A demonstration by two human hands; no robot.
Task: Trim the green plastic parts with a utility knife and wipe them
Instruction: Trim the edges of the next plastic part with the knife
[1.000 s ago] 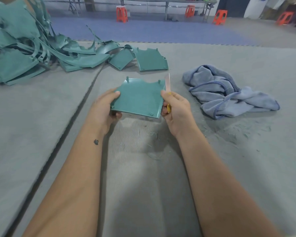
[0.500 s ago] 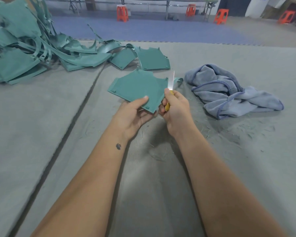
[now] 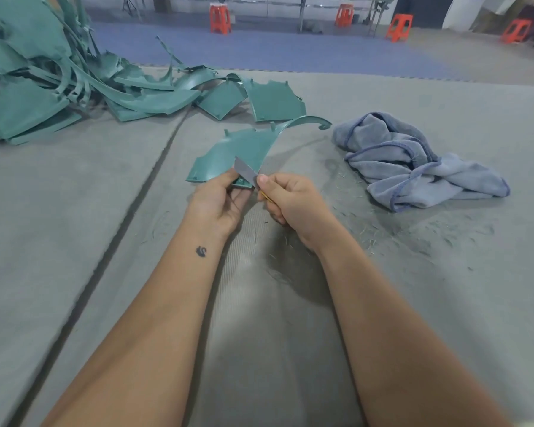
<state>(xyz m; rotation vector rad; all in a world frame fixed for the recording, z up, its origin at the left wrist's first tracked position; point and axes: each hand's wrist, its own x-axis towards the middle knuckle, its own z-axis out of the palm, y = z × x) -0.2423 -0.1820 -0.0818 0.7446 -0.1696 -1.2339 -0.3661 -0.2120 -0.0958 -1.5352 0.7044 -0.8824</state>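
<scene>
My left hand (image 3: pixel 219 201) grips the near corner of a green plastic part (image 3: pixel 238 152), a flat panel with small pegs, held tilted above the grey mat. A thin curved green strip (image 3: pixel 305 121) arcs off its far right edge. My right hand (image 3: pixel 290 201) holds a utility knife (image 3: pixel 246 173) with a yellow handle. Its grey blade points up and left and lies against the panel's near edge, close to my left thumb.
A blue-grey cloth (image 3: pixel 413 161) lies crumpled on the mat to the right. A big heap of green parts and strips (image 3: pixel 43 78) fills the far left, with two loose panels (image 3: pixel 275 101) beside it. Plastic shavings litter the mat. Orange stools (image 3: pixel 220 18) stand far behind.
My left hand turned the panel and now grips its near corner. The blade swung from upright at the right edge to leaning left on the near edge. A curved strip now hangs off the panel.
</scene>
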